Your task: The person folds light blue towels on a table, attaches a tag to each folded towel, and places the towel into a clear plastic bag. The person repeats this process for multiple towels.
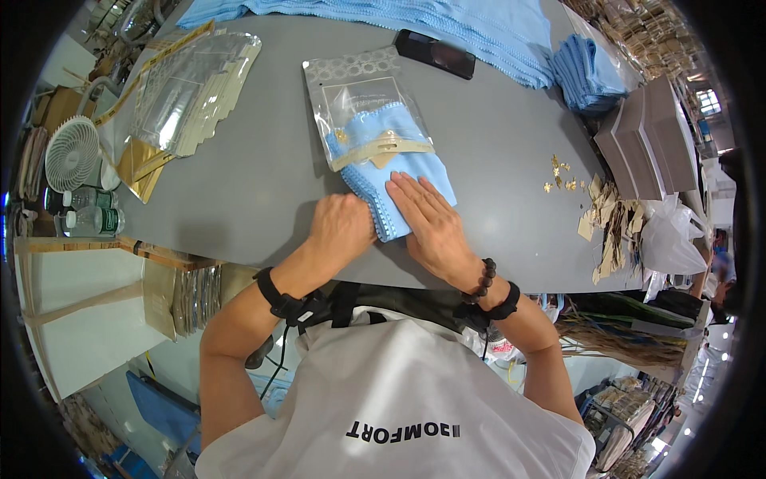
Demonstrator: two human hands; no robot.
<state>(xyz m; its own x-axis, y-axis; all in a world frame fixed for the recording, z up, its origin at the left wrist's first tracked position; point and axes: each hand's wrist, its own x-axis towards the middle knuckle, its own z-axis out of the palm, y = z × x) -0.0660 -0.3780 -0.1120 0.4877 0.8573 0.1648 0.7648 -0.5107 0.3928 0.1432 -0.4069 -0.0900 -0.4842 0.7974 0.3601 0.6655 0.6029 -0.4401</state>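
A folded light blue cloth point(395, 191) with a scalloped edge lies on the grey table. Its far part is inside a clear plastic pouch point(354, 84) that has a silvery patterned band and a pale strip with a hanging slot point(383, 148). A beige tag point(383, 159) and small gold pieces point(340, 136) show around the cloth. My right hand point(432, 230) rests flat on the near part of the cloth, palm down. Curled at the cloth's near left edge is my left hand point(342, 226); its fingertips are hidden, so any grip cannot be made out.
Flat clear pouches point(185, 102) overlap at the left, near a small white fan point(73, 154) and plastic bottles point(96, 220). A phone point(435, 54) lies beside spread blue cloth point(479, 36). Right: folded cloths point(586, 75), grey-brown stacks point(649, 143), gold bits point(559, 170), beige tags point(607, 221).
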